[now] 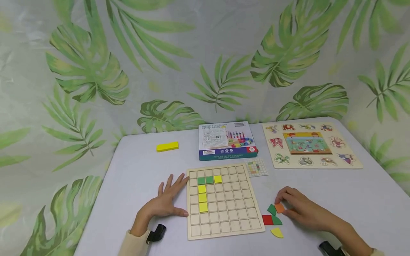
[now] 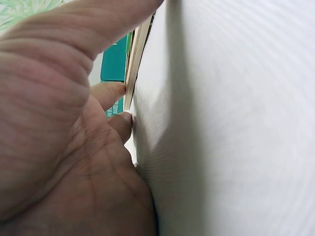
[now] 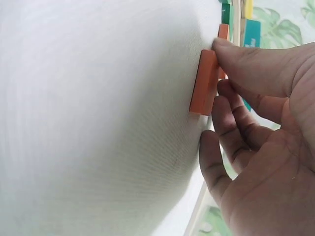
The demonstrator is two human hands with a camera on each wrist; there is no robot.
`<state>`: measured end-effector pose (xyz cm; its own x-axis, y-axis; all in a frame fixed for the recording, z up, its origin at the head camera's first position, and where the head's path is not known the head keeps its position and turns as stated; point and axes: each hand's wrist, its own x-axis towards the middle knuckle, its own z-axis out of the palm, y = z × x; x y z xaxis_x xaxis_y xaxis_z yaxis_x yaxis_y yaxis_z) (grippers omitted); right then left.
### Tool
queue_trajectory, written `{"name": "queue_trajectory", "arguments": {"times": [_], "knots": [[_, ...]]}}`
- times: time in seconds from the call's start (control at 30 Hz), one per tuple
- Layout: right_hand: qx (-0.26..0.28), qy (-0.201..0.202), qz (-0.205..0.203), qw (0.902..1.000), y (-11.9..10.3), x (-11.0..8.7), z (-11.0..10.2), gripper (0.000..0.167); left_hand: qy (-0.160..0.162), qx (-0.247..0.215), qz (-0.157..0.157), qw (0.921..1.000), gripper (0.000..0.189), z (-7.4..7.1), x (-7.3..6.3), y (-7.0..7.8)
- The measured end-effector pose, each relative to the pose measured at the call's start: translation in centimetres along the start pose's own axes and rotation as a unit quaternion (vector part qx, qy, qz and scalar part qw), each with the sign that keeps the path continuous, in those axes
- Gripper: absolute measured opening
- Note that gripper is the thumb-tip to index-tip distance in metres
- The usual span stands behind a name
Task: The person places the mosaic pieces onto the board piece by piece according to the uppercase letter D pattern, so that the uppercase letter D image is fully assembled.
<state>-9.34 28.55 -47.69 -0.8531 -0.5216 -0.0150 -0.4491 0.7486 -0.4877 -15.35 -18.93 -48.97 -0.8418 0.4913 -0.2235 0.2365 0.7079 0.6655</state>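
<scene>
My left hand (image 1: 164,202) spreads its fingers beside the wooden grid board (image 1: 227,227), with thumb and fingertips at its left edge. Two green tiles (image 1: 205,180) and a yellow tile (image 1: 217,179) make a row near the board's top; more yellow tiles (image 1: 202,197) run down below the first green one. Right of the board, my right hand (image 1: 299,208) pinches an orange tile (image 3: 204,83) between thumb and fingers, low over the tablecloth. Close to it lie a green piece (image 1: 272,209), a red square (image 1: 267,220), a green quarter-circle (image 1: 277,220) and a yellow quarter-circle (image 1: 277,233).
A pattern card (image 1: 261,169) lies at the board's upper right corner. Behind stand a boxed bead set (image 1: 227,142) and, farther right, a sea-animal puzzle board (image 1: 275,142). A yellow block (image 1: 167,146) sits at the back left. A leaf-printed cloth (image 1: 224,42) hangs behind the table.
</scene>
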Motion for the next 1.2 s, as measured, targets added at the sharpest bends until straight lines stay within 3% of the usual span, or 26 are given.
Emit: {"name": "queue_trajectory", "arguments": {"times": [0.23, 0.57, 1.2], "knots": [[-0.012, 0.004, 0.014, 0.9998, -0.2, 0.5, -0.6, 0.019, 0.0, 0.003, -0.001, 1.0, 0.119, 0.1, 0.1, -0.1], [0.015, 0.029, 0.019, 0.9993, -1.6, 2.2, -0.8, 0.018, 0.001, 0.001, 0.004, 1.0, 0.12, 0.0, 0.2, -0.1], [0.049, -0.011, -0.016, 0.9986, -5.6, 6.6, 0.7, 0.018, 0.002, 0.006, 0.005, 1.0, 0.119, -0.1, 0.1, -0.2]]}}
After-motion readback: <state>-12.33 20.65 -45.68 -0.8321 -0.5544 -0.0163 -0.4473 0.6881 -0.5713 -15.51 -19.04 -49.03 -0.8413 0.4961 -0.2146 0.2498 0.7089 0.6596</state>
